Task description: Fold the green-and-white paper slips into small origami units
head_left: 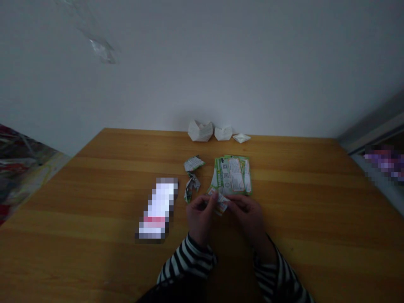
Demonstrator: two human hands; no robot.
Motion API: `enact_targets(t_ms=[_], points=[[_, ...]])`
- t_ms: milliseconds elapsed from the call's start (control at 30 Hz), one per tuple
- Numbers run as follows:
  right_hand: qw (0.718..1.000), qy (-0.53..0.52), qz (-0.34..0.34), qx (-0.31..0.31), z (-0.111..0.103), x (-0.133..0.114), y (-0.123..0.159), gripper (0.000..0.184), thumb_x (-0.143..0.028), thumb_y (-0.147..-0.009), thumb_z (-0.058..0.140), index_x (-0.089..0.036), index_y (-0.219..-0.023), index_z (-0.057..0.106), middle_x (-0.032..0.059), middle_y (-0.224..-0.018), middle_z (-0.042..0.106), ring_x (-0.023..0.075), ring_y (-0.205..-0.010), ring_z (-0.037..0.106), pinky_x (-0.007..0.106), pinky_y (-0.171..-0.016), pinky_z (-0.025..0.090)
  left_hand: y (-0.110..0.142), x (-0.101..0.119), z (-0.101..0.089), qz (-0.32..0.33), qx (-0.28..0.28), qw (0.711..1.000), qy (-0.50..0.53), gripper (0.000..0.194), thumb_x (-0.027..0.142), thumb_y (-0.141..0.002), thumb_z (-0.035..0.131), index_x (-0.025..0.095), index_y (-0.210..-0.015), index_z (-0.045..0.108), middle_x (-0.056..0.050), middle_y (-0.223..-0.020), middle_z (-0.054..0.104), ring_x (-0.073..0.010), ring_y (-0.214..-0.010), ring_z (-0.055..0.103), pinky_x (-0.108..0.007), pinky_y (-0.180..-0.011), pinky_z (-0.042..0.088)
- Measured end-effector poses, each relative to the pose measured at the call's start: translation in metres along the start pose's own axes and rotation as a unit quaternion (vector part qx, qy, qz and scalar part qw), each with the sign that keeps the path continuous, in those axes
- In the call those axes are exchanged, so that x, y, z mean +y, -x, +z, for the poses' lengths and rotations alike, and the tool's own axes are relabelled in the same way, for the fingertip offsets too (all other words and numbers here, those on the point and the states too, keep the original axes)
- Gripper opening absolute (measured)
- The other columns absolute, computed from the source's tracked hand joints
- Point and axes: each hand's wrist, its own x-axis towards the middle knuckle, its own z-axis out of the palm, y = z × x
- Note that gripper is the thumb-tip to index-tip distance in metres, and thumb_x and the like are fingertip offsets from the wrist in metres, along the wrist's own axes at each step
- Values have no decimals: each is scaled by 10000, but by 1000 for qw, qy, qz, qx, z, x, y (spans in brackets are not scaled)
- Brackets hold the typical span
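Note:
Between my two hands is a small piece of folded printed paper (pixel 222 203), white with orange and green print. My left hand (pixel 202 214) pinches its left side, thumb on top. The fingers of my right hand (pixel 249 212) are closed on its right edge. Just beyond lies a stack of green-and-white printed sheets (pixel 233 174). Left of that stack are two folded paper pieces: a flatter one (pixel 193 163) farther off and a crumpled-looking one (pixel 191 186) nearer my left hand.
A phone (pixel 159 208) with a lit, blurred screen lies left of my hands on the wooden table (pixel 94 189). Along the wall stand a larger white folded paper shape (pixel 200 131), a smaller one (pixel 223 133) and a flat boat-like one (pixel 241 138).

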Motion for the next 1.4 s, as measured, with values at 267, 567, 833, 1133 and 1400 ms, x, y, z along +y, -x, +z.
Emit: enact_targets(t_ms=[267, 567, 833, 1133, 1400], points=[[1000, -11, 2, 4, 0, -1, 0, 176, -354, -694, 749, -195, -766, 728, 27, -734, 752, 167, -654, 695, 252, -624, 563, 2, -7, -1, 44, 0, 998, -34, 250, 316, -739, 711, 141, -579, 634, 16, -552, 620, -89, -526, 544, -185, -540, 454], [1000, -9, 15, -16, 0, -5, 0, 209, -376, -705, 731, -178, -659, 685, 0, -605, 694, 129, -530, 637, 212, -524, 522, 3, -12, 0, 42, 11, 999, -27, 237, 319, -723, 722, 141, -596, 633, 5, -577, 635, -101, -536, 565, -199, -535, 467], [1000, 9, -16, -15, 1, -4, 3, 196, -364, -735, 693, -185, -660, 666, -6, -585, 661, 137, -526, 615, 229, -526, 498, 6, -5, 3, 41, 26, 998, -29, 263, 343, -705, 730, 143, -572, 624, 7, -554, 633, -104, -509, 565, -200, -513, 464], [992, 73, -60, -79, -2, 2, 1, 271, -426, -841, 563, -191, -707, 585, -16, -629, 567, 132, -585, 531, 230, -551, 437, 7, -10, 1, 38, 23, 999, -32, 292, 356, -703, 732, 144, -557, 595, 21, -536, 608, -93, -494, 543, -196, -504, 454], [987, 115, -69, -83, -5, 1, 2, 332, -416, -852, 549, -184, -616, 579, -26, -532, 523, 122, -485, 485, 235, -474, 383, 8, -11, 3, 28, 2, 999, -35, 275, 343, -700, 736, 141, -576, 597, 10, -562, 615, -102, -521, 559, -205, -525, 463]])
